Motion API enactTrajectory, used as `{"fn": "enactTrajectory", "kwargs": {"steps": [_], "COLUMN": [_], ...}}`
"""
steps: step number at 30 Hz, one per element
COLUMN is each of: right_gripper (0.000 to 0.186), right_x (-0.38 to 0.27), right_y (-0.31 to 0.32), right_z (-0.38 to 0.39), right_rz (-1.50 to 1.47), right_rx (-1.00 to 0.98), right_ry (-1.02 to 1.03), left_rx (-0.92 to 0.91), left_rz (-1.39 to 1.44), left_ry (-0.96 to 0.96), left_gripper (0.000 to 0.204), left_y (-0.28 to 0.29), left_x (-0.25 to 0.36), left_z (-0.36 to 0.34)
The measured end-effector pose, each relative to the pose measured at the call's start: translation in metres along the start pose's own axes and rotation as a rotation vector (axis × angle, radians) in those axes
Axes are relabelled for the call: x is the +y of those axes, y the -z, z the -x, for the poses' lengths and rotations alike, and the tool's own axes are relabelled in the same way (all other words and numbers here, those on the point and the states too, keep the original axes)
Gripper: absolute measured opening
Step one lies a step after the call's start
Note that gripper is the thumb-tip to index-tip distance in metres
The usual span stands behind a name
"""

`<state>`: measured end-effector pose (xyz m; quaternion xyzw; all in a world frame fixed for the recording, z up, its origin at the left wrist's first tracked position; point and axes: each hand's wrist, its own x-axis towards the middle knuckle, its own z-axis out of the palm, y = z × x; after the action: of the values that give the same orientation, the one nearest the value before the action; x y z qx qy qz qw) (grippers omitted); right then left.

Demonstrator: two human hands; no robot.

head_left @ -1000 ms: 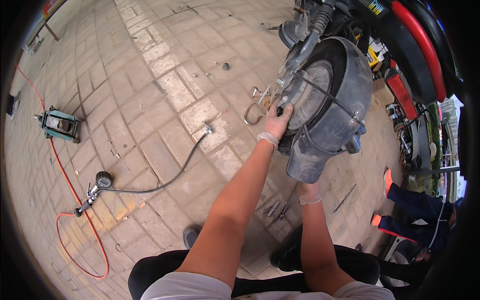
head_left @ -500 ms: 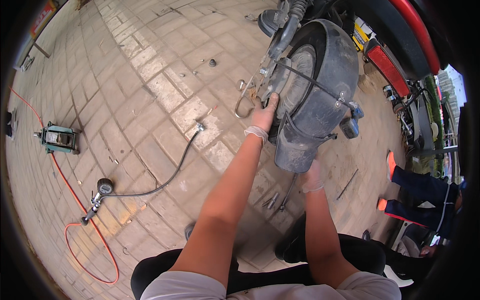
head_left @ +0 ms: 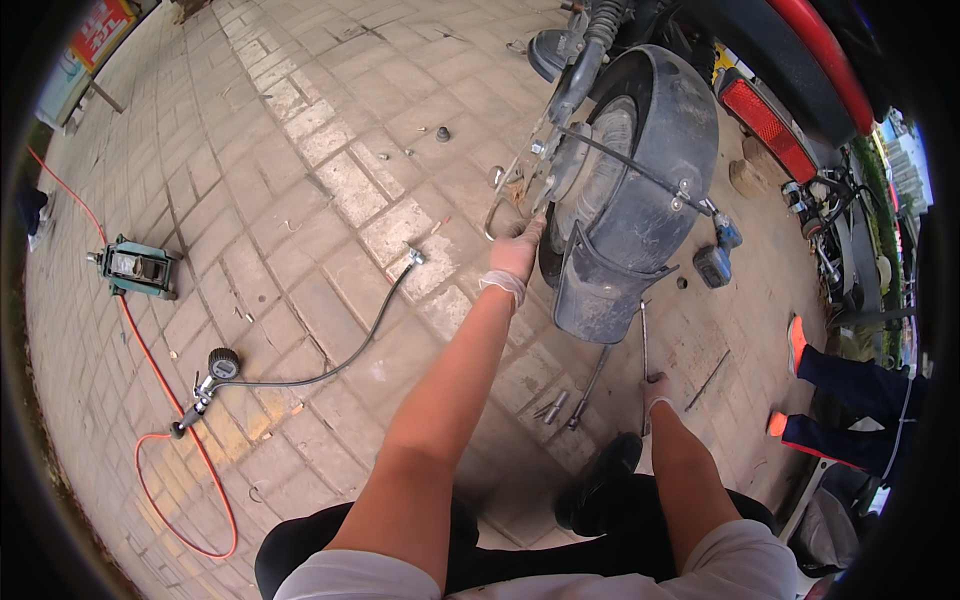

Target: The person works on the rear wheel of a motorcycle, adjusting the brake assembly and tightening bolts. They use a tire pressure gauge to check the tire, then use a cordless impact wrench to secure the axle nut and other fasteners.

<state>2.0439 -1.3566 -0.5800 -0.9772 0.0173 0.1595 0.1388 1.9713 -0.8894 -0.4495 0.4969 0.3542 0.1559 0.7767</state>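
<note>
At the left side of the scooter's rear wheel (head_left: 594, 175), my left hand (head_left: 516, 255) has its fingers around the edge of the tyre, partly hidden behind it. Both hands wear thin see-through gloves. My right hand (head_left: 657, 389), lower right of the mudguard (head_left: 655, 215), is closed on a slim metal tyre lever (head_left: 644, 335) that points up toward the mudguard flap (head_left: 603, 300). Left of that lever, a long-handled wrench (head_left: 592, 388) and a short metal socket (head_left: 556, 406) lie on the paving. A thin dark rod (head_left: 708, 379) lies to the right.
A tyre inflator gauge (head_left: 212, 378) with a black hose (head_left: 375, 330) and an orange air line (head_left: 150, 355) lies left, near a green jack (head_left: 135, 267). A blue power tool (head_left: 714, 262) sits right of the wheel. Another person's legs (head_left: 850, 385) are at far right.
My right hand has come out from behind the mudguard flap, down and right, with a tyre lever in it. My left hand has slid slightly down along the tyre. The view has shifted a little.
</note>
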Motion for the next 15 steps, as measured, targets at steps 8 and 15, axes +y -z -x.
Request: {"fn": "enactTrajectory", "kwargs": {"steps": [8,15], "right_gripper": [0.026,0.028], "right_x": [-0.046,-0.159], "right_y": [0.026,0.051], "right_z": [0.059,0.237], "right_rz": [0.026,-0.254], "right_rx": [0.194,-0.422], "right_ry": [0.123,0.275], "left_rx": [-0.558,-0.403], "left_rz": [-0.985,-0.832], "left_ry": [-0.173,0.212], "left_gripper": [0.064,0.065], "left_y": [0.030,0.113], "left_x": [0.027,0.002], "left_z": [-0.014,0.028]}}
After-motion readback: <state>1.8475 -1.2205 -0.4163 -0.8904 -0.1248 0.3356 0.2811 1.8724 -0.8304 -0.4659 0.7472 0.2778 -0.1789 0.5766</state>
